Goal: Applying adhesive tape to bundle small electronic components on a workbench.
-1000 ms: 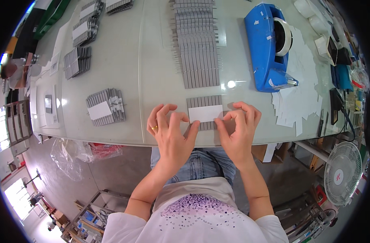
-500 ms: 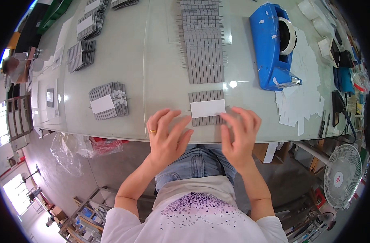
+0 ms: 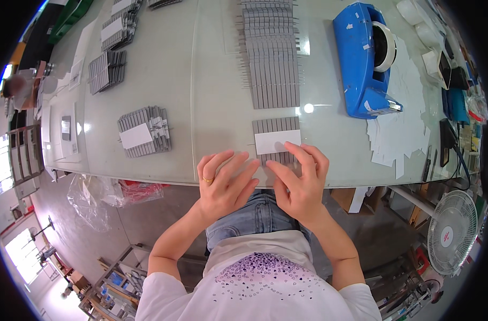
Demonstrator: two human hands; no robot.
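Note:
A small row of grey strips (image 3: 275, 126) with a white label (image 3: 276, 141) across it lies near the table's front edge. My right hand (image 3: 300, 179) rests flat with its fingertips on the near edge of that row and label. My left hand (image 3: 225, 182) lies flat on the table edge just left of it, fingers spread, a ring on one finger, holding nothing. Behind the row runs a long column of grey strips (image 3: 270, 56).
A blue tape dispenser (image 3: 364, 59) stands at the back right beside white paper pieces (image 3: 401, 136). More labelled grey strip bundles (image 3: 142, 131) lie to the left, others (image 3: 107, 69) further back. A fan (image 3: 451, 232) stands on the floor at right.
Both hands have drawn back from the sides of the labelled row toward the table's front edge and come closer together; the row stays in place.

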